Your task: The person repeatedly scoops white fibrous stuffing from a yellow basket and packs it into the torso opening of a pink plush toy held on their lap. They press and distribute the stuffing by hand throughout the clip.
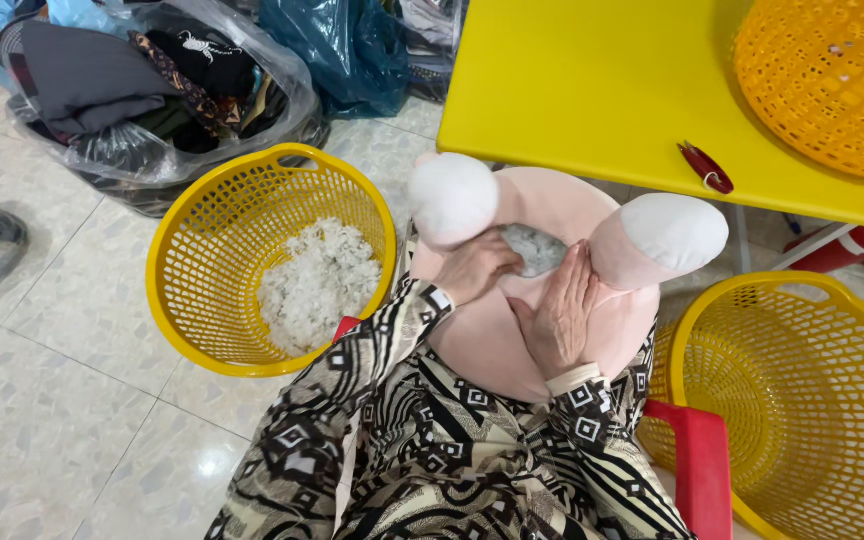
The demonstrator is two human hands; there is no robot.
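The left hand (474,268) pinches a clump of stuffing (535,249) at the pink plush toy (542,300) on the person's lap; the right hand (560,318) lies flat and open, steadying it. Stuffing seems underway; pressing the clump into the opening likely follows.

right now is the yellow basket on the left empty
No, the yellow basket on the floor holds a heap of white stuffing.

Single head cam, steep downward look, close over lap; floor left, yellow table (592,90) edge ahead.
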